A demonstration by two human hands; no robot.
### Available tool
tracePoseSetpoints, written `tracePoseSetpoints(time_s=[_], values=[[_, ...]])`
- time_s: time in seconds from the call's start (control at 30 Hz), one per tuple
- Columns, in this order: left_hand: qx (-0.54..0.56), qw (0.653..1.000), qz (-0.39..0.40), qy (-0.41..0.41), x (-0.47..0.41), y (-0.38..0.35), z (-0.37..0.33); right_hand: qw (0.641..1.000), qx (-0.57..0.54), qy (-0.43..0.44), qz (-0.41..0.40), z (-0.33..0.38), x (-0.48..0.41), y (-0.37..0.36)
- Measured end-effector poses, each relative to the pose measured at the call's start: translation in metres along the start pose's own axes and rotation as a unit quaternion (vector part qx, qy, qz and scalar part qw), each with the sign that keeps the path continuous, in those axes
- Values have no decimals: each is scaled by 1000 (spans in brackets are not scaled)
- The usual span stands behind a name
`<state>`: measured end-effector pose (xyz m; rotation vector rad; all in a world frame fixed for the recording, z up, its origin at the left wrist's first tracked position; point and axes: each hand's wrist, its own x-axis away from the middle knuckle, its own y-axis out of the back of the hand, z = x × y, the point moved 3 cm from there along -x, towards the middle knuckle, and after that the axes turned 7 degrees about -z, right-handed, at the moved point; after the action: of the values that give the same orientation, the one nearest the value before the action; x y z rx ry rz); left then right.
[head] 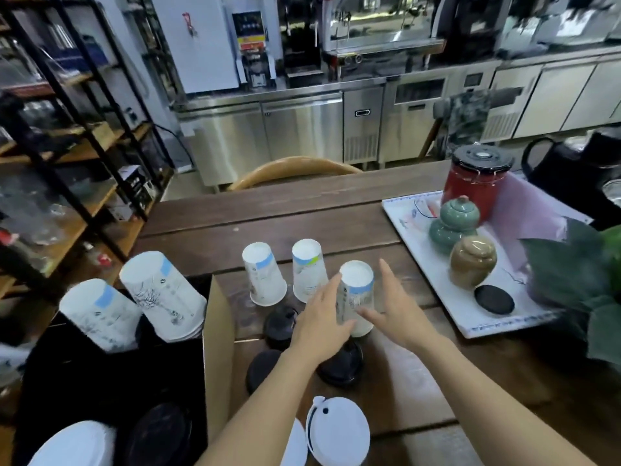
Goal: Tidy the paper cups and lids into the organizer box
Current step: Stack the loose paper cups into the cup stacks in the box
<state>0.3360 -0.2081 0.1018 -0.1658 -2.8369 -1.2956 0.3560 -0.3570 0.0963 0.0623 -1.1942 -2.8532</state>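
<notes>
Reading from left to right, the organizer box was recorded at the left edge of the wooden table, its cardboard wall upright; two stacks of inverted paper cups were already lodged inside, with lids low in the near compartments. Three further cups were noted base-up on the table: a left cup, a middle cup, and a right cup, each with its long axis near vertical. Black lids were listed on the boards nearer the wearer, and white lids nearest of all.

The right cup was bracketed by both hands. The left hand was laid against its left flank, fingers extended and loosely spread, the thumb curled at the lower wall; contact was apparent, a firm hold could not be confirmed. The right hand was held open on the right flank, its thumb at the wall and nothing enclosed.

The box was judged to lie leftward of the cup, with bare board between. A white tray of jars was entered at the right, near the right hand.
</notes>
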Motion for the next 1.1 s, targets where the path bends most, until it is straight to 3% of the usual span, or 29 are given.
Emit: tracePoseSetpoints(time_s=[0.1, 0.23, 0.33, 0.5, 0.67, 0.83, 0.97, 1.1], values=[[46, 997, 63, 6, -12, -4, 4, 999, -39, -32, 19, -1, -9, -13], [131, 989, 29, 56, -26, 3, 14, 995, -85, -46, 2, -2, -22, -19], [171, 980, 87, 53, -34, 1, 20, 991, -124, -59, 5, -3, -26, -25], [219, 969, 101, 53, -44, -11, 23, 988, -128, -82, -23, -9, -32, -34], [224, 974, 31, 0, -56, -5, 10, 992, -56, -16, -116, 14, -38, -4], [252, 965, -21, -63, -68, 42, -15, 973, -49, 64, -215, 61, -50, 33], [239, 964, -43, -106, -72, 83, -21, 969, -42, 93, -225, 86, -67, 45], [262, 957, -74, -99, -74, 111, -9, 970, -60, 115, -205, 106, -81, 33]])
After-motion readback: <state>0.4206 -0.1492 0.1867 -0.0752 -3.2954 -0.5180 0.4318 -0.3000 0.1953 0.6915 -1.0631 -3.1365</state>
